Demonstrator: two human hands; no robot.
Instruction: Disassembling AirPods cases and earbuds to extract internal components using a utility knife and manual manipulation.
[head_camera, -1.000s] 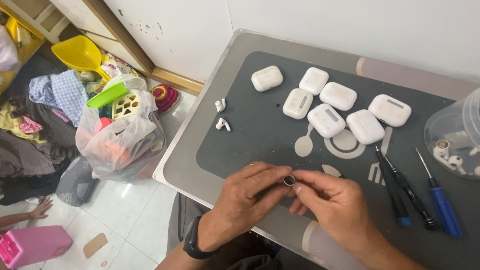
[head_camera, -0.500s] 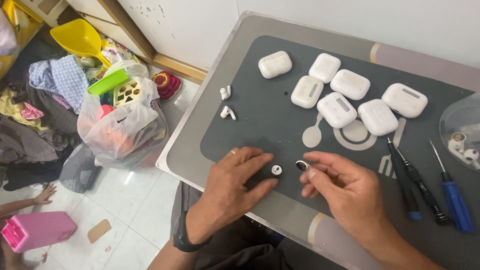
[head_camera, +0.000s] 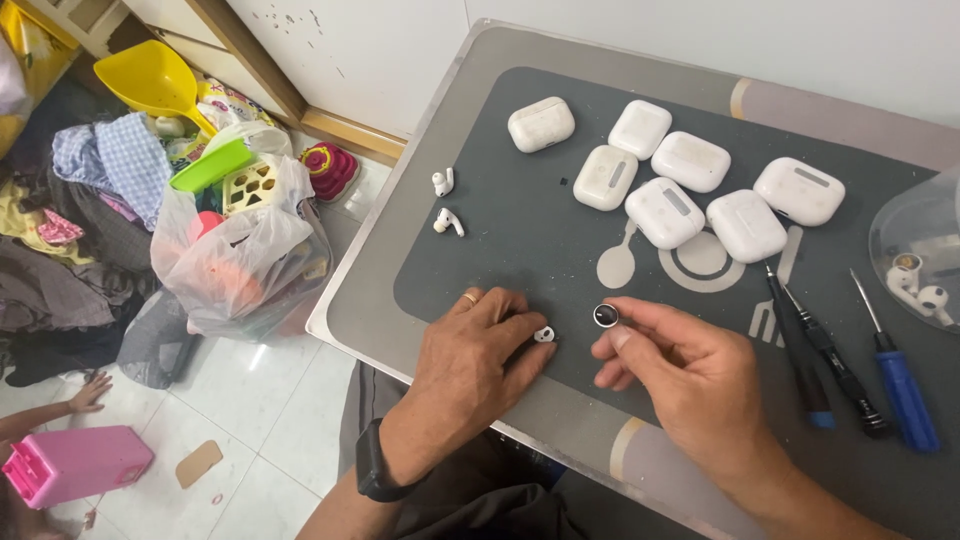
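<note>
Head view, hands now apart, left hand (head_camera: 470, 355) pinching white earbud (head_camera: 544, 335), right hand (head_camera: 680, 365) holding round ring (head_camera: 606, 316)

Home repair spot: worktop (head_camera: 470, 60) w/ dark repair mat (head_camera: 520, 250), screwdrivers (head_camera: 830, 360); tiled floor (head_camera: 260, 420) w/ toys, clothes pile (head_camera: 70, 230).
</note>
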